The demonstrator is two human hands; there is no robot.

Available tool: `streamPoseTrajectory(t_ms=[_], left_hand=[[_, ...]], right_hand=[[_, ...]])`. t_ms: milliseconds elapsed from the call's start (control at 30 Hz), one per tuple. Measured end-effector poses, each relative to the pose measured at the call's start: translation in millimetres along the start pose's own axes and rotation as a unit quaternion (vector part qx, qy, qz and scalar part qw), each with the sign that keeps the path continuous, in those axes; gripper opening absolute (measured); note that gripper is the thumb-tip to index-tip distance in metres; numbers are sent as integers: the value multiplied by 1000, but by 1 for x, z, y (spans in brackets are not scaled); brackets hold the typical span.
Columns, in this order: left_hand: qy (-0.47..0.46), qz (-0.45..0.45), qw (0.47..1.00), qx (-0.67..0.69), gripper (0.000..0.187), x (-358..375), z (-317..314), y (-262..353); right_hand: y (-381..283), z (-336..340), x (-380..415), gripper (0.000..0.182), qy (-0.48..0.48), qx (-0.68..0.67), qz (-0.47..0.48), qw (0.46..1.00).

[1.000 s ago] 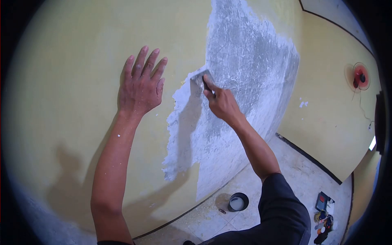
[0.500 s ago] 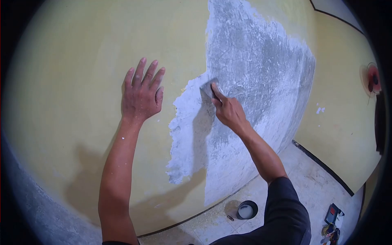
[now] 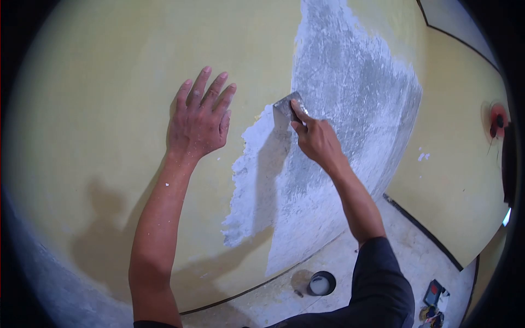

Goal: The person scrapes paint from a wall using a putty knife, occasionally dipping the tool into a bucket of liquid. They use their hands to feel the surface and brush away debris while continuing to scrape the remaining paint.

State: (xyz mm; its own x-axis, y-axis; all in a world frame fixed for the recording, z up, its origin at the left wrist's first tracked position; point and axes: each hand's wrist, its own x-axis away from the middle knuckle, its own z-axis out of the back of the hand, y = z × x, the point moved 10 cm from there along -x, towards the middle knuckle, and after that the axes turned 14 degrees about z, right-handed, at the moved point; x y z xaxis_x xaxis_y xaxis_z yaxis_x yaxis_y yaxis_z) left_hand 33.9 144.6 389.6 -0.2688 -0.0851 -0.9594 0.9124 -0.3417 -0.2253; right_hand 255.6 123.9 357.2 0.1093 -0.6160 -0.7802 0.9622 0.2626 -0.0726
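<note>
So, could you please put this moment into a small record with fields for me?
left hand: flat on the yellow wall, fingers spread, holding nothing
right hand: gripping a scraper
scraper: blade against the wall at the upper edge of the white patch
bare area: grey scraped surface right of the scraper
floor: dark bucket with whitish contents, near the wall's base
far wall: red fan, mounted

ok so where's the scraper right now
In the head view the scraper is upper centre, held in the right hand against the wall, at the edge between yellow paint and the scraped grey patch.
</note>
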Motion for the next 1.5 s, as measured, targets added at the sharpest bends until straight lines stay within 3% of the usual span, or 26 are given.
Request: streamPoseTrajectory(t_ms=[167, 233, 500, 567, 600, 700, 767, 833, 867, 900, 1033, 1067, 1100, 1200, 1300, 1367, 1433, 1500], left_hand=[[2, 3, 1000, 16, 50, -1, 1, -2], [-10, 4, 1000, 21, 51, 3, -2, -1], [-8, 5, 999, 39, 48, 1, -2, -6], [1, 5, 999, 39, 48, -1, -2, -7], [6, 4, 999, 39, 47, 1, -1, -5], [3, 5, 999, 47, 47, 1, -2, -7], [0, 1, 999, 49, 47, 2, -2, -6], [2, 5, 999, 44, 47, -3, -3, -8], [2, 4, 999, 41, 47, -4, -3, -7], [-4, 2, 999, 39, 47, -1, -4, -5], [-7, -4, 999, 47, 49, 2, -4, -6], [-13, -3, 999, 45, 49, 1, -3, -6], [-20, -3, 999, 43, 50, 0, -4, -6], [-22, -3, 999, 46, 51, 0, -6, -5], [-8, -20, 999, 36, 50, 1, -7, 0], [-22, -26, 999, 29, 50, 3, -11, 9], [-31, -35, 999, 17, 49, 10, -21, 23], [-125, -171, 977, 5, 50, 43, -51, 73]], right_hand=[[-3, -19, 7, 47, 4, 10, 4, 1000], [-4, -10, -7, 49, 50, 0, 20, 999], [-14, -24, 14, 48, 22, 9, 5, 1000], [-9, -14, 2, 49, 16, 5, -44, 999], [-7, -13, 2, 50, 44, -28, 2, 999], [-9, -19, 14, 51, 20, -15, -13, 1000], [-5, -33, 20, 50, 32, 9, 27, 999], [-12, -17, 0, 48, 144, -16, 100, 984], [-12, -9, -14, 46, 79, 12, -40, 996], [-16, -2, -21, 46, 49, 1, -81, 996], [-10, -30, 21, 47, 93, -24, 55, 994], [-11, -43, 36, 47, 35, -17, -15, 999], [-24, -45, 39, 49, 57, -6, 29, 998], [-17, -44, 24, 49, 7, -6, -32, 999], [-17, -37, 24, 51, 69, -34, -24, 997], [-30, -27, 38, 51, 114, -92, 36, 989], [-38, -26, 85, 53, 118, -136, 13, 984], [-36, -40, 149, 60, 77, -214, -49, 972]])
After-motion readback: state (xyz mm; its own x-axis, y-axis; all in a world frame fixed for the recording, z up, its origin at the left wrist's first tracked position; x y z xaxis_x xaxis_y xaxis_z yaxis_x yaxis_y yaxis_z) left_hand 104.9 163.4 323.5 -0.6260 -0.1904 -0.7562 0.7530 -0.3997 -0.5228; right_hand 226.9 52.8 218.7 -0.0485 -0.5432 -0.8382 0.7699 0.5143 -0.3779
